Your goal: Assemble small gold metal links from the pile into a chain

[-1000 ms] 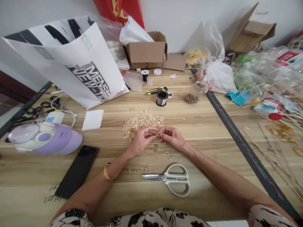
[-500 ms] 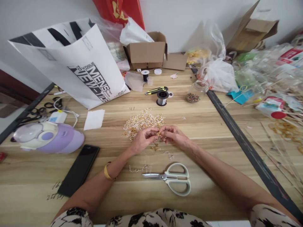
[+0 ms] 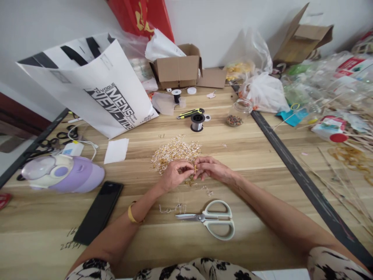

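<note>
Gold-coloured piece is at mid-tabletop, grasped between the pinched fingertips of left hand and right hand. From it: gold-and-silver-coloured pile, 10 to 11 o'clock; black-flanged spool, 12 o'clock; clear jar, 1 o'clock; open carton beyond, 12 o'clock.

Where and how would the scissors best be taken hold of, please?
Most likely by the pale loop handles, with the right hand coming from the right and above. The scissors lie flat, handles toward that side, both loops open to the fingers; the metal blades point left, near some silver-coloured chain, so they are better avoided.
</note>
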Demonstrator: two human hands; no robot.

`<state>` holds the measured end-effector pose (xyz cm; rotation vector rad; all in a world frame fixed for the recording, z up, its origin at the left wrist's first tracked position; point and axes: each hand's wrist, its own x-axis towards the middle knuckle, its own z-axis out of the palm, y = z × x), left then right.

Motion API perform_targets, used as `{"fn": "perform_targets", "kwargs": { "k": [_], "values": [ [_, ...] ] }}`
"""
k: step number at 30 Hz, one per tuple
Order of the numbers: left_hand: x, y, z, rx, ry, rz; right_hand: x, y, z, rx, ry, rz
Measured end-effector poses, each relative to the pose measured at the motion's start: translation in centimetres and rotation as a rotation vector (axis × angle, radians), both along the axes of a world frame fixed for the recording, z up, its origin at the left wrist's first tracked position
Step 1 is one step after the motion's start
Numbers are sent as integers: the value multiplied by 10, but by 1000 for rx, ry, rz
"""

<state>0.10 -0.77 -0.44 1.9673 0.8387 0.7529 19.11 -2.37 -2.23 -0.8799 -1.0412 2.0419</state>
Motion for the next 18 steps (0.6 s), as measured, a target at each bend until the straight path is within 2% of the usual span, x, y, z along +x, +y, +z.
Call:
{"fn": "perform_targets", "kwargs": {
  "k": [6,12,18],
  "values": [
    [1,1,-5,88,8,-20,-1,0,-1,17,-1,-26],
    [3,-1,-6,177,59,56,-1,1,-5,20,-17,-35],
    [0,0,-12,250,103,102,-2,0,-4,90,-68,-30]
  ]
}}
